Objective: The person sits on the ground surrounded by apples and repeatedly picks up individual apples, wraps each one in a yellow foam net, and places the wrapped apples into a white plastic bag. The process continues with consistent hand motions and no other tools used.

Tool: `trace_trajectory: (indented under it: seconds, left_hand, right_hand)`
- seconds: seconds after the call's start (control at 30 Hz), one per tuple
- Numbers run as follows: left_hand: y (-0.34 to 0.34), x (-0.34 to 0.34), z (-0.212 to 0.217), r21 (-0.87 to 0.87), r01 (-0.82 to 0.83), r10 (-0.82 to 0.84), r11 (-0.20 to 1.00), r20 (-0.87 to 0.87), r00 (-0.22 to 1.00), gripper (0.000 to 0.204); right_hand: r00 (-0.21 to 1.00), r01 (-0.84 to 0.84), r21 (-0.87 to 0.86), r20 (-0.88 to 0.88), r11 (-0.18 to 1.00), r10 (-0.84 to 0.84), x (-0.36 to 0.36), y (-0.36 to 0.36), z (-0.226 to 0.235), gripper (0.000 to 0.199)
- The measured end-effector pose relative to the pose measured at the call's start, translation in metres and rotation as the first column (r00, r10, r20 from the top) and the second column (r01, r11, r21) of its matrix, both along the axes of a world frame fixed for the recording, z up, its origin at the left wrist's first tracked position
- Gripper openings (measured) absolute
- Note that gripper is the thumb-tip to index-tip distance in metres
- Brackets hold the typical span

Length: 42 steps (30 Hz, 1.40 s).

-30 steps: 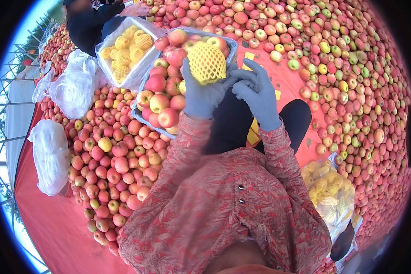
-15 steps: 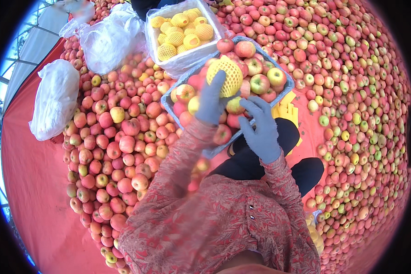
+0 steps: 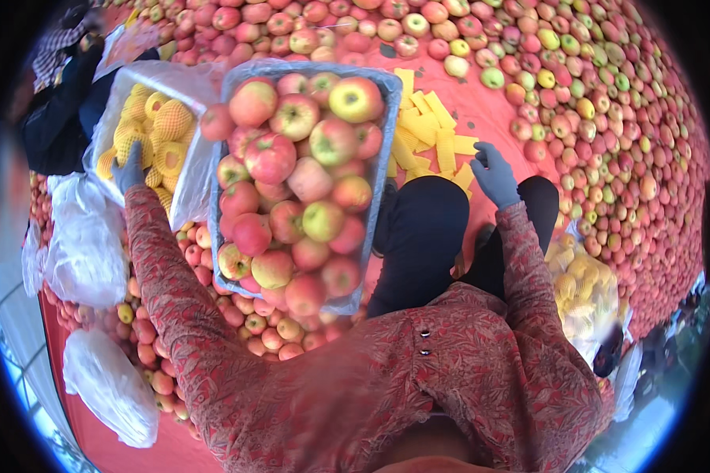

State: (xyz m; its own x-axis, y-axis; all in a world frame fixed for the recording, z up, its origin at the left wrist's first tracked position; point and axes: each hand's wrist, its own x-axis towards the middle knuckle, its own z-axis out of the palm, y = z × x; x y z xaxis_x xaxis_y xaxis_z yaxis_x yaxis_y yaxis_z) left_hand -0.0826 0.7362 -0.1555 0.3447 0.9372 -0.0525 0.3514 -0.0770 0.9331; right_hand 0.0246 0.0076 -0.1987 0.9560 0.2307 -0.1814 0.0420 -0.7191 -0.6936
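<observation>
My left hand (image 3: 131,169), in a grey glove, reaches into a white lined box (image 3: 194,151) of fruit in yellow foam nets. Its fingers lie around a netted apple (image 3: 126,140) there, partly hiding it. My right hand (image 3: 495,178), gloved alike, hovers beside a scatter of flat yellow foam nets (image 3: 426,126) on the red sheet. Its fingers are bent and apart, with nothing visible between them. Between the two hands stands a blue-grey crate (image 3: 388,150) heaped with bare red and yellow-green apples (image 3: 295,117).
Loose apples (image 3: 639,173) spread widely at right, with more left of my body. White plastic bags (image 3: 87,252) lie at left. A clear bag of yellow nets (image 3: 580,288) sits by my right side. Another person's dark clothing (image 3: 59,126) shows at far left.
My left hand has carried the netted apple from over the crate into the white box. My right hand has left the crate for the loose nets. The view has turned.
</observation>
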Motion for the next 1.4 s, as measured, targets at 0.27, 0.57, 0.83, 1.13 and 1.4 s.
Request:
trace_trajectory:
  seconds: [0.27, 0.57, 0.83, 1.13, 1.4]
  left_hand:
    - [-0.028, 0.004, 0.013, 0.123, 0.234, -0.187, 0.964, -0.311, 0.932, 0.057]
    - [-0.273, -0.002, 0.117, 0.117, 0.541, -0.497, 0.833, -0.271, 0.824, 0.028]
    - [-0.499, 0.075, 0.158, 0.217, 0.963, -0.954, 0.161, -0.215, 0.208, 0.025]
    - [-0.592, 0.052, 0.136, 0.453, 0.861, -0.937, 0.231, -0.134, 0.322, 0.033]
    - [-0.585, 0.01, 0.14, 0.011, 0.978, -0.977, 0.209, -0.028, 0.209, 0.028]
  right_hand:
    - [0.912, 0.148, -0.221, -0.348, 0.964, -0.219, 0.035, -0.013, -0.133, 0.051]
    - [0.844, 0.165, -0.381, -0.422, 0.91, -0.33, 0.035, 0.002, -0.201, 0.038]
    - [0.929, 0.328, 0.417, -0.306, 0.848, -0.208, 0.016, -0.031, -0.094, 0.032]
    - [0.999, 0.024, 0.637, -0.05, 0.77, 0.01, -0.023, -0.049, 0.121, 0.026]
    - [0.989, -0.144, 0.616, 0.059, 0.774, 0.137, -0.061, -0.051, 0.162, 0.022]
